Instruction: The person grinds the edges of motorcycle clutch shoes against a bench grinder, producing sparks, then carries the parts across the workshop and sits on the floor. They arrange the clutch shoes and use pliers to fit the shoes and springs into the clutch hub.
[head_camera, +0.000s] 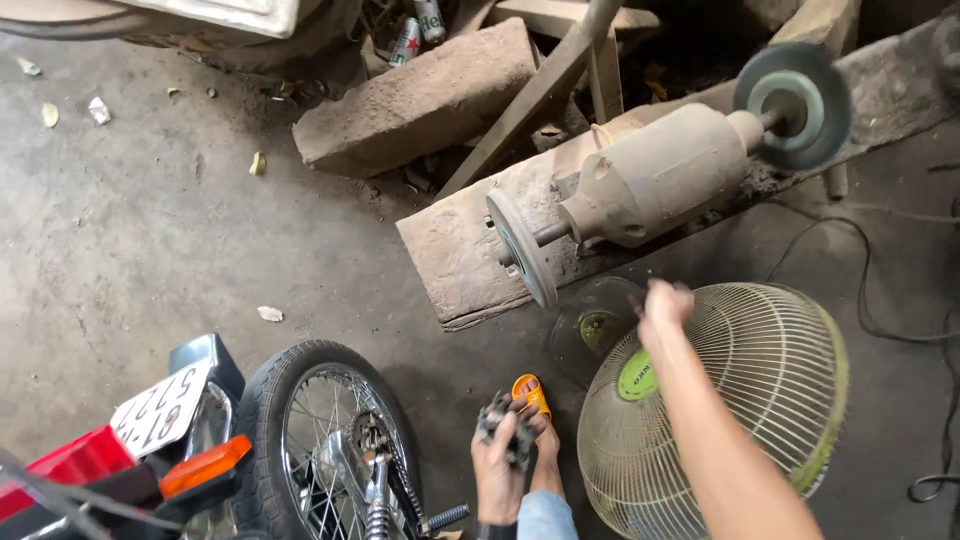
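The left hand (500, 462) was closed around a dark greasy part (503, 422), low down beside the motorbike wheel (320, 430) and above a foot in an orange sandal (532, 392). The right hand (664, 305) was blurred, so its fingers could not be told. It reached toward the grinder (655, 175) on its plank (470, 265), over a fan (740, 400) standing in between. A stone block (420, 95) lay behind on the floor.

Dusty matt metal grinder (655, 175); rough concrete floor (150, 230); fan grille (770, 370) probably painted wire.
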